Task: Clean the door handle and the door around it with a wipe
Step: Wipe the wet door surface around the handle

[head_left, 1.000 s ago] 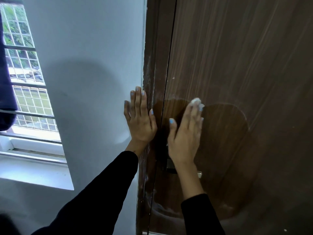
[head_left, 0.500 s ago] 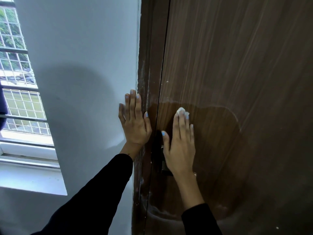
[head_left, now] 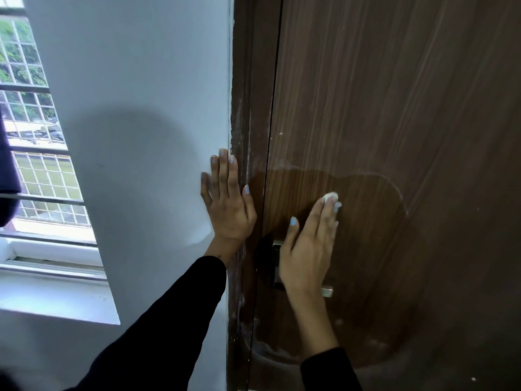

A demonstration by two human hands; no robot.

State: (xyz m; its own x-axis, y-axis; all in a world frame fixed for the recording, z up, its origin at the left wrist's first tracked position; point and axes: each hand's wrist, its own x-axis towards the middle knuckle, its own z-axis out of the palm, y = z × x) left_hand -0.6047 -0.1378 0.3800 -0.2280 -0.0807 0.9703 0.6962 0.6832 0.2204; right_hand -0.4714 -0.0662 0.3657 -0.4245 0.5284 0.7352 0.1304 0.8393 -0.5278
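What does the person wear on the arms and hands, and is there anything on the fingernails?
Both arms are covered by long black sleeves that end above the wrists. The left hand and the right hand are bare, with no gloves, and no rings or watch can be seen. The fingernails on both hands are painted light blue.

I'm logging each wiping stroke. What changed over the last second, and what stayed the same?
The right hand slid the wipe left along the door toward its edge, then back right and a little lower, fingers flat on the wipe throughout. The left hand stayed flat where wall meets door frame. The handle stays mostly hidden behind the right wrist.
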